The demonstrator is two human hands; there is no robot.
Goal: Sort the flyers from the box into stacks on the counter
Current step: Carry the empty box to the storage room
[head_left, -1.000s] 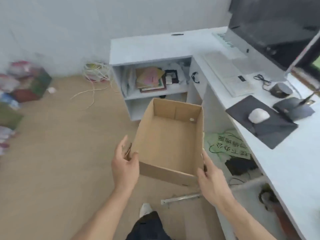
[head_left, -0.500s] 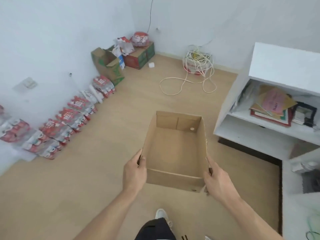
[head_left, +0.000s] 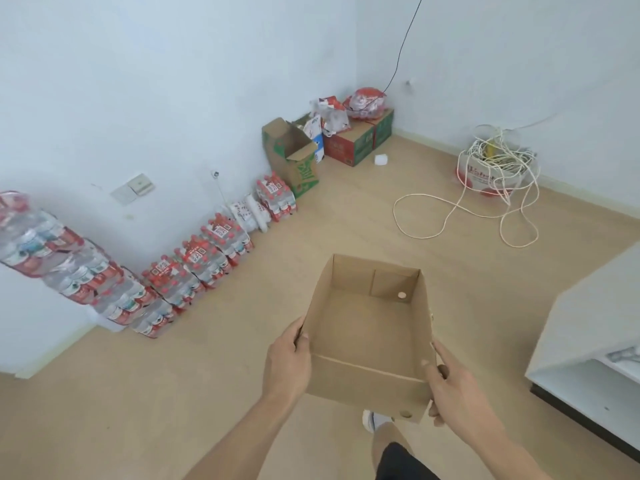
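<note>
At the lower middle of the frame, my left hand [head_left: 289, 362] gripped the near left corner of the cardboard box [head_left: 367, 327], thumb hooked over the rim and fingers curled along the outside wall. My right hand [head_left: 453, 382] pinched the near right corner the same way, thumb tip inside the wall and fingers wrapped behind it. I held the box off the floor between them, open side up, and its bottom showed bare: no flyers in it that I could see, and none anywhere else in view.

I judged the main risk to be the grip itself. Both hands held only thin walls at the near end, so the far end hung unsupported; a tilt could have bent the cardboard or let the box slip from my fingers. The loose white cord [head_left: 464, 216] sprawled across the floor in the upper right, near my path, and could have caught a foot. The white counter [head_left: 588, 320] at the right edge was just beside the box, and a careless swing could have knocked against it.

Writing was scarce. The shrink-wrapped water bottle packs [head_left: 194, 268] along the left wall carried red labels with white patches too blurred to read, as was the print on the green carton [head_left: 294, 161] and the red-and-white bag [head_left: 491, 174] under the cord.
</note>
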